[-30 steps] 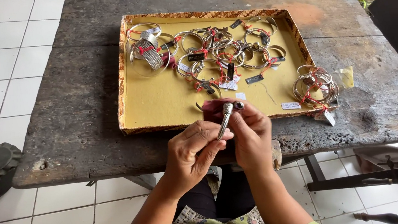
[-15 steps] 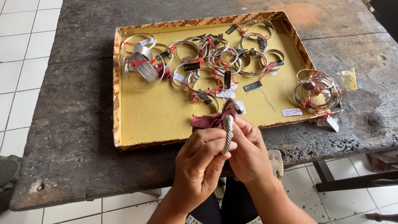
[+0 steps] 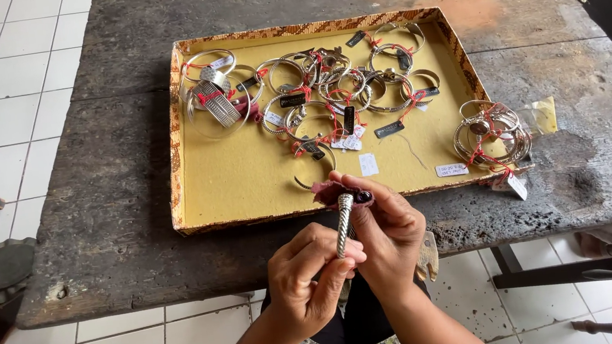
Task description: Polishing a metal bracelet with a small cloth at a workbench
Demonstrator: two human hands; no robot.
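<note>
Weathered table (image 3: pixel 125 217), hands half-hiding bracelet (image 3: pixel 344 222)

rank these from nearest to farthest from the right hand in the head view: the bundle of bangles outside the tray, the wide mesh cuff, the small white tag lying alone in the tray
From the right hand:
1. Small white tag, just beyond it in the tray.
2. Bundle of bangles, on the table to the right.
3. Wide mesh cuff, tray's far left corner.

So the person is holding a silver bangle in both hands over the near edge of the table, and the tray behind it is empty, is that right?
Not quite. The tray is not empty: the head view shows many silver bangles with red ties and tags in its far half. The rest holds: the left hand and right hand hold a silver bangle over the table's near edge.
</note>
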